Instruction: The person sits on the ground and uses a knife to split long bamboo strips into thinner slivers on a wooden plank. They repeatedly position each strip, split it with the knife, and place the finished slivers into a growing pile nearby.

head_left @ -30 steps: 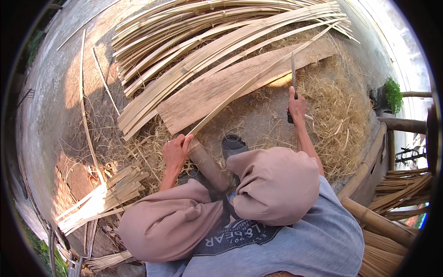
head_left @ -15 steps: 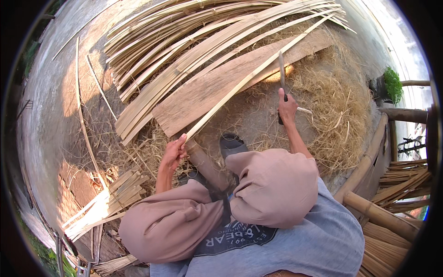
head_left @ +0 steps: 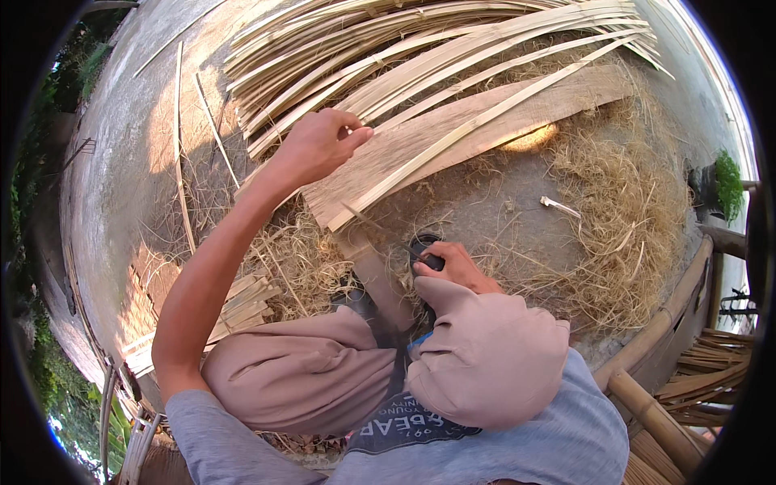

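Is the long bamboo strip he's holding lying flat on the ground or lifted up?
Lifted at one end. The left hand holds the bamboo strip near its close end, above the straw; the far end rests across the wooden board.

Two hands show: the left hand (head_left: 317,145) raised over the strips, the right hand (head_left: 457,265) low by the knees. One knife (head_left: 388,234), one wide bamboo slab (head_left: 501,121) beyond it, one small potted plant (head_left: 726,179) far right. Bamboo strips (head_left: 388,48): too many to count.
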Tool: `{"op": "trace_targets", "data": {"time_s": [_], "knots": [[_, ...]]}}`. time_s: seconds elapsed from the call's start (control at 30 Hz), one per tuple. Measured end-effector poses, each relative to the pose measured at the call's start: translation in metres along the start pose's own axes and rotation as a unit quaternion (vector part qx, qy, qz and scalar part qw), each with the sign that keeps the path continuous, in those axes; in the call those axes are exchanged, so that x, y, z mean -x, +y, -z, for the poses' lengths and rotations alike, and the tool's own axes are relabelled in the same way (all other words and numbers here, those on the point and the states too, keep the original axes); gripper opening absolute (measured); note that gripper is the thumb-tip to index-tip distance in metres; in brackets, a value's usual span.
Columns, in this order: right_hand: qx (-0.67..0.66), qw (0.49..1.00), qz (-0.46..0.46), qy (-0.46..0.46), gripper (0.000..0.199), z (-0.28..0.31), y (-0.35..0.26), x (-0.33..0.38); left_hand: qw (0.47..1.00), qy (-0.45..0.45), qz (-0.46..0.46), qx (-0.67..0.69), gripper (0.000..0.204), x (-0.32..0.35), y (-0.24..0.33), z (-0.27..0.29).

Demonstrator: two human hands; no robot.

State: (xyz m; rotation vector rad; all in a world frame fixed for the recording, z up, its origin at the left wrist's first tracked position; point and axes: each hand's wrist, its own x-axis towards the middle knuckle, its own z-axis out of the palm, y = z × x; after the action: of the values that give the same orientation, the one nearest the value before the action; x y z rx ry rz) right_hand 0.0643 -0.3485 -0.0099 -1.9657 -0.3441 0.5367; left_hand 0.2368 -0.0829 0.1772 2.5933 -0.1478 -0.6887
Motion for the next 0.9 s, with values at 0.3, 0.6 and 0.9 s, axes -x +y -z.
{"op": "trace_targets", "data": {"time_s": [0.3,0.6,0.9], "knots": [[-0.127,0.988,-0.027,-0.083,0.025,-0.020,-0.020,-0.014,0.969,0.237,-0.020,-0.066,0.039,-0.166,0.093,-0.220],[-0.062,0.990,-0.044,0.120,0.027,-0.010,0.007,-0.043,0.951,0.297,-0.064,0.064,0.015,-0.198,0.091,-0.225],[-0.141,0.989,-0.034,-0.003,0.040,-0.058,0.031,-0.041,0.933,0.335,-0.105,0.077,0.005,-0.199,0.094,-0.224]]}}
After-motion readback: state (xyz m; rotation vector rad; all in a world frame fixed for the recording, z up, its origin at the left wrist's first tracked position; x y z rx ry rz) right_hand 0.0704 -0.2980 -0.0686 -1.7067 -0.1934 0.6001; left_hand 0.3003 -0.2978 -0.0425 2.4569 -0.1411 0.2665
